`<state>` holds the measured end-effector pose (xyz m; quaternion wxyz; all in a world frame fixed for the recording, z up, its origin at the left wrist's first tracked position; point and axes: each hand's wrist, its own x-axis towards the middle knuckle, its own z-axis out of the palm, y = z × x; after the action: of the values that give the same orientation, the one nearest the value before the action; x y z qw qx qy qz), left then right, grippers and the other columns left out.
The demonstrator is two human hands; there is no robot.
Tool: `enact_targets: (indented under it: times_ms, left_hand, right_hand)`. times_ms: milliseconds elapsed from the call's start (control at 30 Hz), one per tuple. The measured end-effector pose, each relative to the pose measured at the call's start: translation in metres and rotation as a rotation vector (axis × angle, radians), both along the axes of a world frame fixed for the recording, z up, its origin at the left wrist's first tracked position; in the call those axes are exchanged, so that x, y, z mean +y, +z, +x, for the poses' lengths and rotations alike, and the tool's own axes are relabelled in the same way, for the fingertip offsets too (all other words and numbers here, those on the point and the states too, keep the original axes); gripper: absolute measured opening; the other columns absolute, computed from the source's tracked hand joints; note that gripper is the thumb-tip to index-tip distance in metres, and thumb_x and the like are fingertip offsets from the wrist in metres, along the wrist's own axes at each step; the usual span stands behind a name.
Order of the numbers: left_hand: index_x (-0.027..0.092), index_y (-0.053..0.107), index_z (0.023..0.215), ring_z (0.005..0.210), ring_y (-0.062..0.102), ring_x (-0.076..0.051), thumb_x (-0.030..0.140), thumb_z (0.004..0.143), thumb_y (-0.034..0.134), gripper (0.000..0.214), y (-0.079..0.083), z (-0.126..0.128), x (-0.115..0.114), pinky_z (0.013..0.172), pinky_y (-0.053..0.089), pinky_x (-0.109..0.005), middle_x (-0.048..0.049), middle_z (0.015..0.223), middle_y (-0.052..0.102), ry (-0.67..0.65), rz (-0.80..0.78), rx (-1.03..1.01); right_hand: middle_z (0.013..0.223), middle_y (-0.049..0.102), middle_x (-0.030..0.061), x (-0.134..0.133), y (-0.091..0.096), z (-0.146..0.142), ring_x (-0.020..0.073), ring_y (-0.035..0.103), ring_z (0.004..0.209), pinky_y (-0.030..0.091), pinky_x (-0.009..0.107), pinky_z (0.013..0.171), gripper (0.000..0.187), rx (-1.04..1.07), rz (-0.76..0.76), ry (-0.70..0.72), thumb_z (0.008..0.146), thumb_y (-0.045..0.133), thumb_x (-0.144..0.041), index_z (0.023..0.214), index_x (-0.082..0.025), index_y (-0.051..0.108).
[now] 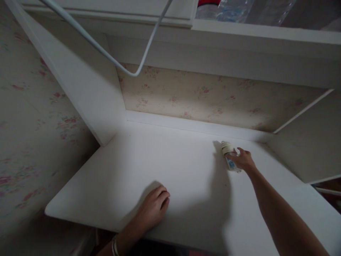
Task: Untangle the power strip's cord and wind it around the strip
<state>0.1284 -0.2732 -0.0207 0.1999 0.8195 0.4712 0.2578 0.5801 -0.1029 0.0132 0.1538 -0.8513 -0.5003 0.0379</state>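
Observation:
A bundle of white cord [227, 147], wound in neat loops, is at the back right of the white desk. Below the loops is a pale body with a blue label [231, 164]; it looks like a corded power strip, partly covered by my fingers. My right hand [243, 159] reaches over it from the right, thumb across it and fingers spread apart. Whether the fingers press on it is hard to tell. Near the front edge, my left hand [154, 206] rests on the desk with its fingers curled in, nothing visible in them. A bracelet circles the left wrist.
The white desk top [170, 153] runs between a left side panel [87, 78] and a right side panel [306, 135]. An overhead shelf [266, 35] holds clear plastic items [234, 10]. A white cable [106, 53] hangs in front at upper left.

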Motion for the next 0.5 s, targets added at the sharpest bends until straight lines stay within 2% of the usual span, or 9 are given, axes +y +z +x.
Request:
enact_targets:
  times_ms: [133, 267, 400, 500]
  left_hand:
    - [0.022, 0.063, 0.094, 0.091, 0.058, -0.017, 0.018, 0.090, 0.047, 0.016, 0.003, -0.002, -0.001, 0.085, 0.049, -0.031, -0.0039, 0.096, 0.062, -0.010, -0.018, -0.011]
    - [0.022, 0.063, 0.094, 0.091, 0.058, -0.017, 0.018, 0.090, 0.048, 0.016, 0.002, -0.003, -0.001, 0.085, 0.049, -0.031, -0.0037, 0.096, 0.062, -0.029, -0.019, -0.021]
    - [0.022, 0.063, 0.094, 0.091, 0.058, -0.017, 0.017, 0.089, 0.049, 0.015, 0.000, -0.004, -0.001, 0.085, 0.049, -0.031, -0.0038, 0.095, 0.062, -0.030, -0.005, -0.028]
    - [0.021, 0.063, 0.094, 0.090, 0.058, -0.017, 0.017, 0.089, 0.049, 0.016, -0.001, -0.006, -0.003, 0.084, 0.049, -0.031, -0.0039, 0.095, 0.062, -0.034, 0.002, -0.037]
  right_hand:
    - [0.138, 0.037, 0.0225, -0.016, 0.013, -0.020, 0.0342, 0.057, 0.110, 0.047, 0.041, 0.089, 0.084, -0.053, -0.080, -0.014, 0.071, 0.061, -0.062, 0.138, -0.014, 0.043]
    - [0.138, 0.037, 0.0179, -0.029, 0.018, -0.046, 0.0388, 0.048, 0.118, 0.045, 0.048, 0.091, 0.078, -0.240, -0.022, 0.040, 0.075, 0.055, -0.065, 0.137, -0.020, 0.042]
    - [0.138, 0.039, 0.0138, -0.035, 0.012, -0.058, 0.0330, 0.056, 0.108, 0.048, 0.046, 0.082, 0.055, -0.281, -0.115, 0.122, 0.085, 0.048, -0.049, 0.137, -0.030, 0.041]
    - [0.130, 0.049, 0.0137, -0.035, 0.006, -0.055, 0.0272, 0.063, 0.095, 0.049, 0.040, 0.078, 0.049, -0.257, -0.146, 0.133, 0.092, 0.036, -0.036, 0.141, -0.031, 0.037]
